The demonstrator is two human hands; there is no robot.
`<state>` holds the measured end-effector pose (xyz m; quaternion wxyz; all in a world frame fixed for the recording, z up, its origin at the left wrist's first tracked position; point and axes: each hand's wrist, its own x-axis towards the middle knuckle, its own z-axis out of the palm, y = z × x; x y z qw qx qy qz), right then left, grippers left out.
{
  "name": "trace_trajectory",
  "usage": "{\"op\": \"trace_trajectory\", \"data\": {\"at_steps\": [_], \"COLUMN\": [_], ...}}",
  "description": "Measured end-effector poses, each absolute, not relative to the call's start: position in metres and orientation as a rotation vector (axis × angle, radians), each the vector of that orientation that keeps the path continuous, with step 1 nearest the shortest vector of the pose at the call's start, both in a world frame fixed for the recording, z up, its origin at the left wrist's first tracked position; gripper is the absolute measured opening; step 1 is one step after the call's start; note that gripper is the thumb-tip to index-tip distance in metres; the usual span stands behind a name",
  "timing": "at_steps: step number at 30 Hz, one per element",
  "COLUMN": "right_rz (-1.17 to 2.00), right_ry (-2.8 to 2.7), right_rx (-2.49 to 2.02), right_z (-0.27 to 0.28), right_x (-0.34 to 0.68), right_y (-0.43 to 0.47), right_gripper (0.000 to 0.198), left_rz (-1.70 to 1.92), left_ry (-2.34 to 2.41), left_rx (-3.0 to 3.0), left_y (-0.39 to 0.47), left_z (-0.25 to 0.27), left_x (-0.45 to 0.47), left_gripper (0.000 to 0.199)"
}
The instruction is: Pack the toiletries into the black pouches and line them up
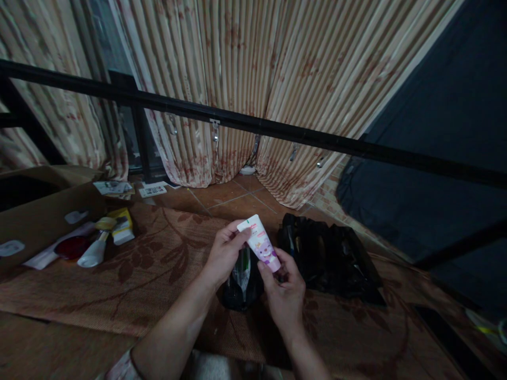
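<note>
A small white and purple squeeze tube with a cartoon animal print is held up in front of me, tilted with its flat crimped end to the upper left. My left hand pinches that flat end between thumb and fingers. Around the lower, narrower purple end, my right hand is closed. Below the tube lies a black plastic bag with something green and clear showing in it; my hands partly cover it. To the right, close to my right hand, rests a larger crumpled black plastic bag.
A brown leaf-patterned cloth covers the surface. At left stand a cardboard box, a white bottle, a dark red round item and a yellow-and-white packet. A black rail crosses before striped curtains.
</note>
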<state>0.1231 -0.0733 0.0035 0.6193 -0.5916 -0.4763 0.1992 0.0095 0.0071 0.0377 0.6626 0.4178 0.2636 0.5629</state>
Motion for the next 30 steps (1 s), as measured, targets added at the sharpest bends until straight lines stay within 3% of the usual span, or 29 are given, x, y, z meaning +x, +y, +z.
{"op": "trace_trajectory", "data": {"at_steps": [11, 30], "right_rz": [0.406, 0.375], "right_ry": [-1.25, -1.255], "right_rx": [-1.412, -1.438], "right_z": [0.0057, 0.0041], "right_x": [0.1217, 0.1218], "right_y": [-0.0794, -0.0781], "right_gripper": [0.037, 0.038], "left_rz": [1.282, 1.148], "left_ry": [0.666, 0.634], "left_rx": [0.959, 0.999], "left_y": [0.0058, 0.001], "left_z": [0.0411, 0.0429], "left_x": [0.0081, 0.0083], "left_gripper": [0.015, 0.022]}}
